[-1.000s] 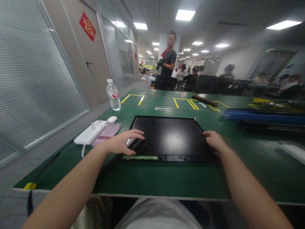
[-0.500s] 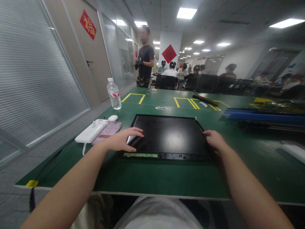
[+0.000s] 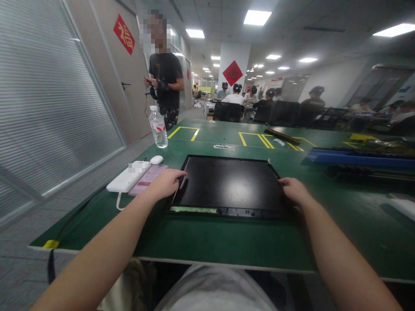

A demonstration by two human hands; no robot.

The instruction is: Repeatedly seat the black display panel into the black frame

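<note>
A black flat display panel (image 3: 227, 183) lies face up on the green table (image 3: 207, 242). Along its near edge runs a strip of green circuit board (image 3: 193, 210). My left hand (image 3: 167, 183) grips the panel's left edge, thumb on top and the other fingers mostly out of sight. On the opposite side, my right hand (image 3: 293, 190) is closed on the right edge, its thumb and forefinger at the frame. A small pale tab (image 3: 269, 161) sticks up at the panel's far right corner.
Left of the panel are a phone (image 3: 147, 180), a white power bank (image 3: 126, 178) with a cable, a white oval case (image 3: 156, 160) and a water bottle (image 3: 158, 127). A blue bar (image 3: 359, 157) and a dark strip (image 3: 282, 135) lie to the right. A person (image 3: 165, 77) stands beyond the table.
My left hand has gone from spread over the panel's left part to gripping its left edge. My right hand stays at the right edge. The standing person has come nearer, to the left.
</note>
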